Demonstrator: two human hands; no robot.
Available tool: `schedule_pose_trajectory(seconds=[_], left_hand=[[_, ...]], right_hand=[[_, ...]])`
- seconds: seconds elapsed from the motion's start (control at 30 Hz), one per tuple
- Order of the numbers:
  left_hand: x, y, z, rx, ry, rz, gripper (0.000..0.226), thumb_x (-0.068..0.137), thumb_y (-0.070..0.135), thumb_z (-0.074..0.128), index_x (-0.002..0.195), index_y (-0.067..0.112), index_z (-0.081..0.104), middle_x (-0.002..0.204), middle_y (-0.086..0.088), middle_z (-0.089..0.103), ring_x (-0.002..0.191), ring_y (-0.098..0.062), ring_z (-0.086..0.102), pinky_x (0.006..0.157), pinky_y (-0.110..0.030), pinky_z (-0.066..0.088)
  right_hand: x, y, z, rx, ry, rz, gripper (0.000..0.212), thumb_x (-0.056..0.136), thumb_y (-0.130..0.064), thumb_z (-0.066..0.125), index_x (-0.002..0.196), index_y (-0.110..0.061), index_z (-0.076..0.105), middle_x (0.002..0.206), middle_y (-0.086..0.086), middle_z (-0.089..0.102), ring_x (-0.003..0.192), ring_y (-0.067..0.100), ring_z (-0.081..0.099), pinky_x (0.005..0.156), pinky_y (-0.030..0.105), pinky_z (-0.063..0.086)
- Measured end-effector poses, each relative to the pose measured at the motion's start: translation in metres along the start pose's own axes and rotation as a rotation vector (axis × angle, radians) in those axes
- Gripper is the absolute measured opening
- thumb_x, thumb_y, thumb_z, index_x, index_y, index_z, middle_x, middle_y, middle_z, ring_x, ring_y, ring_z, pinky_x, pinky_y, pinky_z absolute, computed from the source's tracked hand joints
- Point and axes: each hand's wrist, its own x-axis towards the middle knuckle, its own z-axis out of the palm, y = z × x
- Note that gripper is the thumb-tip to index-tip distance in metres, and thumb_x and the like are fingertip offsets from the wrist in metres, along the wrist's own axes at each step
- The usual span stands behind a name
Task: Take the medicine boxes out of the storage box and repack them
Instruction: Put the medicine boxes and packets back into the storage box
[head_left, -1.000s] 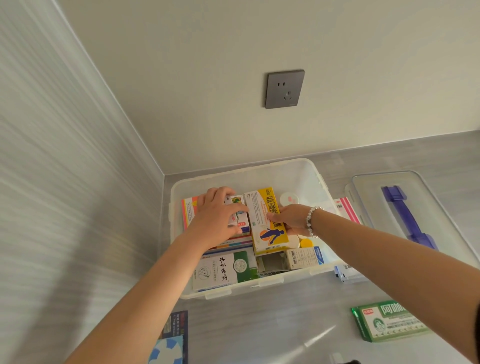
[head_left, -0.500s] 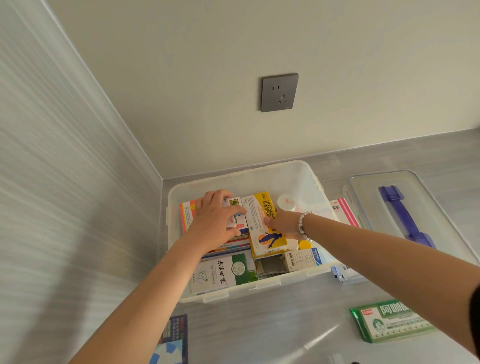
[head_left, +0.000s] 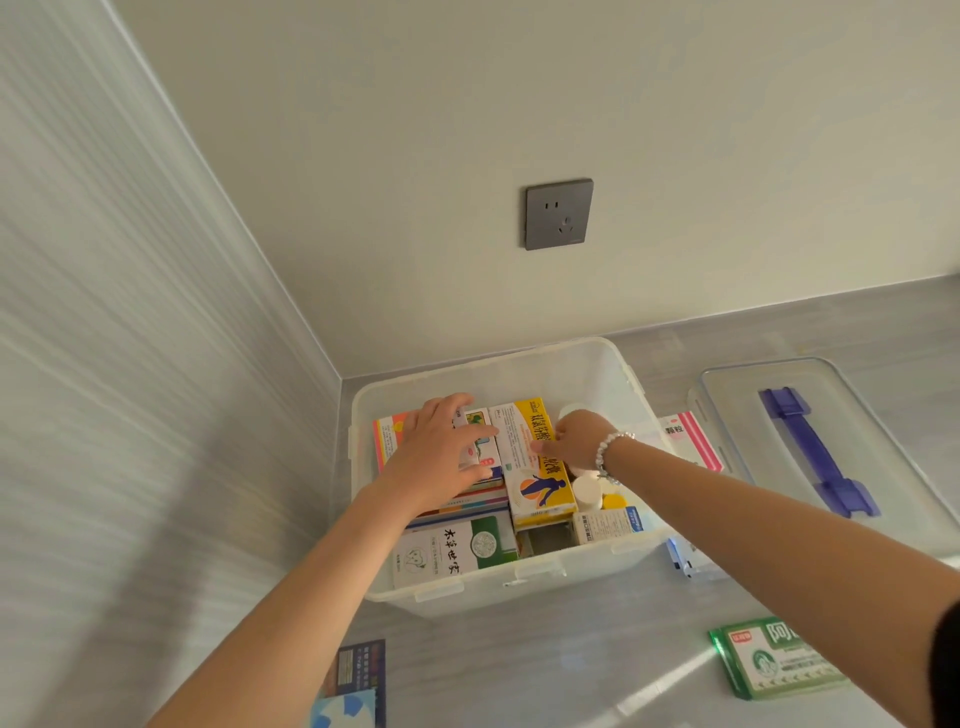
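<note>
The translucent storage box (head_left: 498, 582) sits on the grey countertop (head_left: 545, 665) in the corner formed by two walls, and it holds several medicine boxes and small bottles. The left hand (head_left: 441, 457) lies inside the box with fingers spread and nearly straight, resting flat on a small white medicine box (head_left: 480, 441) that sits atop a stack of flat boxes along the left side. The right hand (head_left: 574, 441) wears a bead bracelet (head_left: 610, 449); its fingers curl round the right edge of the yellow-and-white medicine box (head_left: 535, 467), which lies near the centre of the storage box, just beside the left hand. A white-and-green medicine box (head_left: 452, 551) leans against the near wall of the storage box. White bottles (head_left: 589, 491) stand in the right part, beneath the right wrist. The clear lid (head_left: 883, 405) with its purple handle (head_left: 815, 457) lies on the countertop to the right, with a pink-and-white box (head_left: 691, 441) between it and the storage box. A green medicine box (head_left: 779, 660) lies on the countertop near the right forearm. A grey wall socket (head_left: 558, 214) is mounted on the wall above
</note>
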Motion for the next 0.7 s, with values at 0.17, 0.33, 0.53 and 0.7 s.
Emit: schedule_pose_trajectory(seconds=[0.17, 0.33, 0.53, 0.7], left_hand=[[-0.012, 0.018, -0.013, -0.091, 0.057, -0.001, 0.043, 0.09, 0.039, 0.053, 0.132, 0.033, 0.048, 0.151, 0.002, 0.029, 0.141, -0.02, 0.021, 0.115, -0.04, 0.013], [-0.029, 0.057, -0.021, -0.324, 0.133, 0.03, 0.033, 0.091, 0.032, 0.054, 0.123, 0.03, 0.056, 0.135, 0.005, 0.049, 0.128, -0.013, 0.039, 0.111, -0.039, 0.029], [-0.035, 0.128, -0.017, -0.773, 0.225, 0.032, 0.021, 0.092, 0.02, 0.05, 0.106, 0.026, 0.064, 0.107, 0.008, 0.059, 0.086, 0.01, 0.055, 0.07, -0.005, 0.041], [-0.026, 0.195, 0.009, -1.058, 0.165, 0.04, 0.019, 0.086, 0.024, 0.051, 0.099, 0.032, 0.062, 0.102, 0.003, 0.067, 0.095, -0.014, 0.065, 0.08, -0.029, 0.054]], right_hand=[[-0.036, -0.012, -0.02, 0.126, 0.129, -0.106, 0.048, 0.089, -0.04, 0.05, 0.103, 0.004, 0.066, 0.104, 0.022, 0.067, 0.082, 0.023, 0.062, 0.085, 0.032, 0.05], [-0.09, -0.003, -0.034, 0.436, 0.243, -0.234, 0.03, 0.089, -0.027, 0.054, 0.114, -0.012, 0.061, 0.097, 0.004, 0.069, 0.088, 0.018, 0.067, 0.08, 0.031, 0.056], [-0.148, 0.051, -0.034, 0.591, 0.538, -0.284, 0.018, 0.088, -0.021, 0.053, 0.101, -0.03, 0.063, 0.085, -0.006, 0.072, 0.079, 0.008, 0.068, 0.076, 0.028, 0.054], [-0.17, 0.112, -0.037, 0.706, 0.582, -0.173, 0.021, 0.091, -0.017, 0.05, 0.104, -0.027, 0.062, 0.084, -0.006, 0.069, 0.07, 0.001, 0.065, 0.062, 0.015, 0.053]])
